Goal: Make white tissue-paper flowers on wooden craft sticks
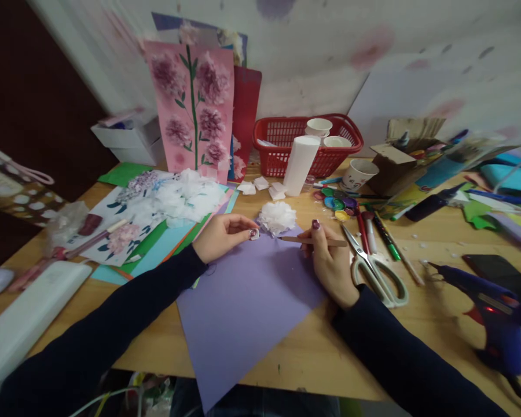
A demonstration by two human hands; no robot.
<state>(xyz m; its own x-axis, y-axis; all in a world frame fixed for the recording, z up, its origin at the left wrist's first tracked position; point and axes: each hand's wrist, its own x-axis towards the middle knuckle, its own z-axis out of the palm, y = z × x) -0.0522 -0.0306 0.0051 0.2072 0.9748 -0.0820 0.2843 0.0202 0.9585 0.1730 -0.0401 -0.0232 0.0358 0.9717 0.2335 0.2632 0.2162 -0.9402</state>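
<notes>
My left hand [226, 236] is closed in a pinch on a small white piece [255, 234], too small to name for sure. My right hand [327, 260] grips a brown pencil [293, 240], its dark tip pointing left toward the other hand. Below both hands lies a purple paper sheet [243, 313], one corner hanging over the table's front edge. A ruffled white paper flower [277, 217] rests at the sheet's far edge, between and just beyond my hands. Scissors with pale handles [375, 272] lie right beside my right wrist.
A blue glue gun [486, 295] with a red light lies at the right. Pens and paint pots [336, 200] sit behind the scissors. At the back stand a red basket [282, 156] and a white roll [301, 165]. White tissue [186, 197] covers papers at left.
</notes>
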